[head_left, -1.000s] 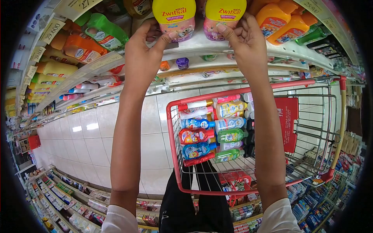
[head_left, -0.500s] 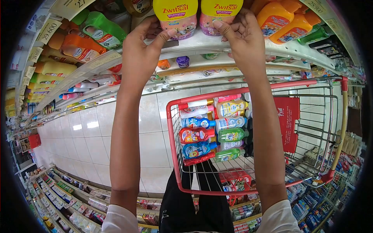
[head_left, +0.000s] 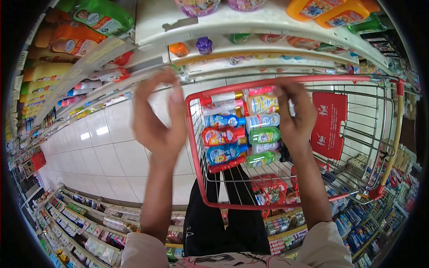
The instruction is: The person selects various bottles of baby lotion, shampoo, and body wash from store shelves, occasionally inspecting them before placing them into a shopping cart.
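Note:
My left hand (head_left: 161,118) is raised over the aisle floor, left of the shopping cart (head_left: 196,147). Its fingers curve away from the thumb with nothing between them, slightly blurred. Above the cart's far side hovers my right hand (head_left: 297,114), loosely bent and holding nothing visible. Close beside it, rows of bottles lie in the cart, among them a yellow bottle (head_left: 260,104), a green bottle (head_left: 264,136), a red bottle (head_left: 221,136) and a blue bottle (head_left: 223,154). On the shelf, two pink-and-yellow shampoo bottles (head_left: 196,6) are cut off by the top edge.
Orange bottles (head_left: 313,10) stand on the white shelf (head_left: 250,23) ahead; green and orange ones fill its left part. A purple item (head_left: 204,45) sits one level lower. A red panel (head_left: 329,125) is on the cart. Stocked shelves line the aisle behind me.
Both hands have come away from the two shampoo bottles on the shelf and moved down towards me. The view has tilted down, so those bottles now sit at the top edge.

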{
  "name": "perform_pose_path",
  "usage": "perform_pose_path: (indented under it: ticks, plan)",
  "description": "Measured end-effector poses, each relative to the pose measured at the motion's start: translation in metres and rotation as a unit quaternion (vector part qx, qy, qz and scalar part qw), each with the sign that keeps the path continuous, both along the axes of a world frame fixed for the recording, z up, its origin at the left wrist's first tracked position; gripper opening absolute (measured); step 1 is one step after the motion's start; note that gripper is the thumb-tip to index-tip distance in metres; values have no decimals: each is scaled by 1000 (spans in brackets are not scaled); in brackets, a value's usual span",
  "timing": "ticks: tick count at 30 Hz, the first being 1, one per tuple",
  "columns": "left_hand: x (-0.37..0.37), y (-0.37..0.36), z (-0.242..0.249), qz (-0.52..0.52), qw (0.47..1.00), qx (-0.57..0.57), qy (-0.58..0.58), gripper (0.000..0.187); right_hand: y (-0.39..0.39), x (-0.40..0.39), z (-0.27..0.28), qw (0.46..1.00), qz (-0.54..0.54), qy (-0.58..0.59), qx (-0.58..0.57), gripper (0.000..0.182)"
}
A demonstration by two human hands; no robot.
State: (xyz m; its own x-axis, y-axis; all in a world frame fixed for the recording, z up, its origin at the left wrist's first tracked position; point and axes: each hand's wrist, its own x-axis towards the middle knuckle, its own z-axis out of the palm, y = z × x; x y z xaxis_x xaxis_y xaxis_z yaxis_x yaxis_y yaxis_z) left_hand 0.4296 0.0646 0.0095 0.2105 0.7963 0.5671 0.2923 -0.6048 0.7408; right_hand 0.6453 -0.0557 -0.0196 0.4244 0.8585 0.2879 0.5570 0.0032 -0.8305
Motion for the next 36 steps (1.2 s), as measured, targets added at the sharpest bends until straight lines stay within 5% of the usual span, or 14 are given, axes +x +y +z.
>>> perform_pose_path:
  ticks: [3, 8, 11, 14, 21, 23, 27, 30, 34, 36]
  plan:
    - [-9, -70, -32, -50, 976, -143, 159, 21, -35, -8, -29, 955, 99, 83, -268, 36]
    - [-10, -80, -55, -53, 969, -176, 167, 29, -68, -52, -115, 918, 206, -10, -338, 49]
    - [-8, -73, -53, -42, 966, -222, 129, 33, -69, -81, -125, 915, 168, -71, -359, 59]
    - [-11, -72, -49, -60, 959, -172, 216, 39, -57, -73, -124, 846, 214, -38, -487, 64]
    - [-8, -68, -25, -241, 904, -145, 322, 48, -27, -37, 15, 938, 197, -100, -267, 37]
    - [-9, -66, -15, -326, 871, -240, 277, 61, -22, -21, 49, 944, 195, 67, -259, 33]
    - [8, -85, -5, -324, 838, -433, 75, 52, -26, -14, 40, 957, 115, 217, -151, 30]
    - [24, -89, -10, -320, 825, -466, 8, 49, -23, -20, 30, 883, -2, 456, -113, 20]
    - [36, -87, -45, -273, 813, -513, -37, 45, -14, -26, 10, 822, -73, 551, -124, 29]
    - [39, -90, -66, -246, 815, -516, -101, 40, -14, -25, 7, 834, -68, 526, -154, 32]
